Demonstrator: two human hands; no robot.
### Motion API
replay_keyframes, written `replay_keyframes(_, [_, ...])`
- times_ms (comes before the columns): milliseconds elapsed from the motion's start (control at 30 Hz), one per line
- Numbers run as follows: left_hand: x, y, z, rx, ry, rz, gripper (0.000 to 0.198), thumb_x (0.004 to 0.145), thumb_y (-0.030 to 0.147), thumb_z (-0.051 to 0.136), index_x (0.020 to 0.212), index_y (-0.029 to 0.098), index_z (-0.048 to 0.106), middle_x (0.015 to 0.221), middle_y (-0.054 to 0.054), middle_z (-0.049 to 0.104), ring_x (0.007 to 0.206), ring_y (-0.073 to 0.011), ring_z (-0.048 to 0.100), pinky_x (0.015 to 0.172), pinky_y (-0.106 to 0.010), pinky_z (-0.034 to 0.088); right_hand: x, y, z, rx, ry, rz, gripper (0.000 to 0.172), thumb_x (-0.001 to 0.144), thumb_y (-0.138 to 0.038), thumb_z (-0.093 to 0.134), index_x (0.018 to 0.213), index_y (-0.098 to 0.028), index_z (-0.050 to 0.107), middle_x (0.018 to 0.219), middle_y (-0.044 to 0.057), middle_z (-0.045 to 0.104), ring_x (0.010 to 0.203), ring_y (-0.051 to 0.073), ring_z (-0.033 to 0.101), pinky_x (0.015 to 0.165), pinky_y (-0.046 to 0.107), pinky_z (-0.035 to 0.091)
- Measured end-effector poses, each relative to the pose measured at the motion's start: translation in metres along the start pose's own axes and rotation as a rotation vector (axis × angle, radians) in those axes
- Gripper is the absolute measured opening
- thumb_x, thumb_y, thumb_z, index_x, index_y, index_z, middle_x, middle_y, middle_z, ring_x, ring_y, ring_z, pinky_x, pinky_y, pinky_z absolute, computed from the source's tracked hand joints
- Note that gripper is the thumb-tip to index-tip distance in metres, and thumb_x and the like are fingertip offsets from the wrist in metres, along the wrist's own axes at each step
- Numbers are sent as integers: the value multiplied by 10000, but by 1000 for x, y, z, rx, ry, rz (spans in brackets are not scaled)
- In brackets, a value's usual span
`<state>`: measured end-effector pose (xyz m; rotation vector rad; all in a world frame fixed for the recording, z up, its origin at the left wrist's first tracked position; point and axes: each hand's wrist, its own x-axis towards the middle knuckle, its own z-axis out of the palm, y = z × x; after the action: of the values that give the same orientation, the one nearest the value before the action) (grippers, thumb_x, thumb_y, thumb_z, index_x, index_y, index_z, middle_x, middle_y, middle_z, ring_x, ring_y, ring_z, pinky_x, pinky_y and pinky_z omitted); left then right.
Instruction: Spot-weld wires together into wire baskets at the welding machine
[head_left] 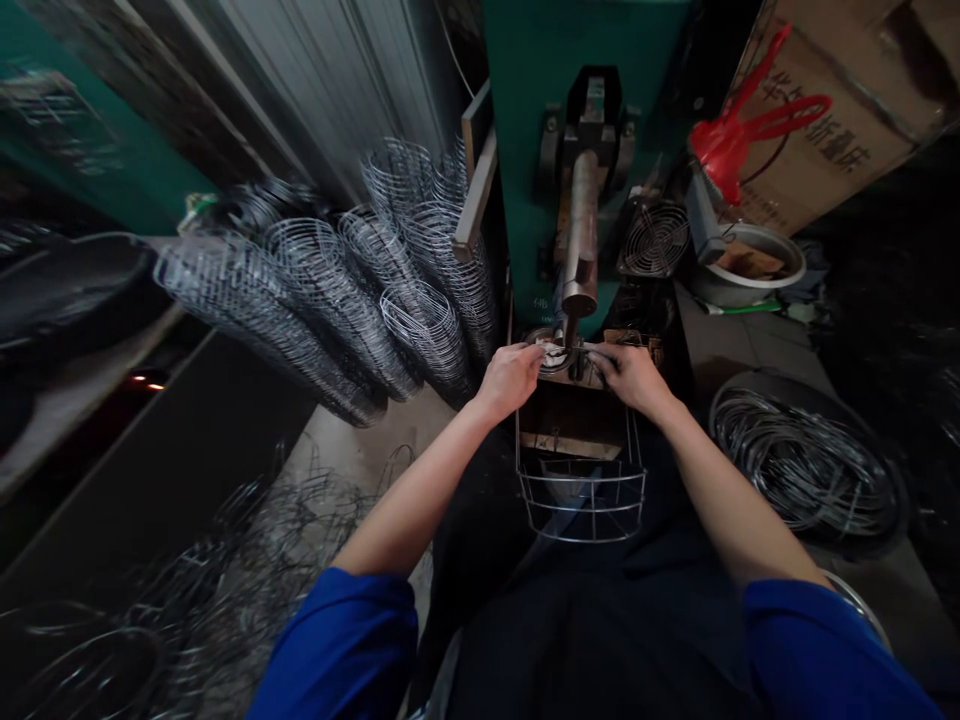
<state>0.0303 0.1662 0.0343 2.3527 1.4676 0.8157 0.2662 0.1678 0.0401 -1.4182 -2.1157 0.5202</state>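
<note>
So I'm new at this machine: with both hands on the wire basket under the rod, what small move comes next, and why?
Probably steady the wire basket so its top wire sits squarely under the rod. Left hand and right hand both hold its top edge there, with the tip just above.

wire frame [581, 495] top hidden behind hands, cardboard box [832, 90] cut off, left edge blurred

Short blue sleeves end above the elbows — forearms bare, no gloves — over a dark apron.
</note>
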Motion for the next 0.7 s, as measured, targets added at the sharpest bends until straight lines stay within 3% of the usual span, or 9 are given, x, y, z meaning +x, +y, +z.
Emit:
replay_keyframes(433, [4, -1, -4, -5, -26, 28, 200, 898, 132, 513, 818, 170, 693, 786, -50, 683, 742, -176, 632, 734, -275, 473, 1, 0, -6, 56, -23, -15, 248, 969, -234, 565, 1109, -226, 770, 936, 41, 756, 899, 244, 701, 798, 291, 497])
replay_keyframes(700, [3, 1, -4, -30, -36, -12, 209, 920, 170, 495, 847, 175, 691, 819, -68, 686, 777, -201, 653, 731, -298, 487, 0, 3, -2, 123, -8, 9, 264, 978, -297, 546, 1100, -214, 765, 1059, 47, 749, 1006, 265, 688, 871, 328, 504])
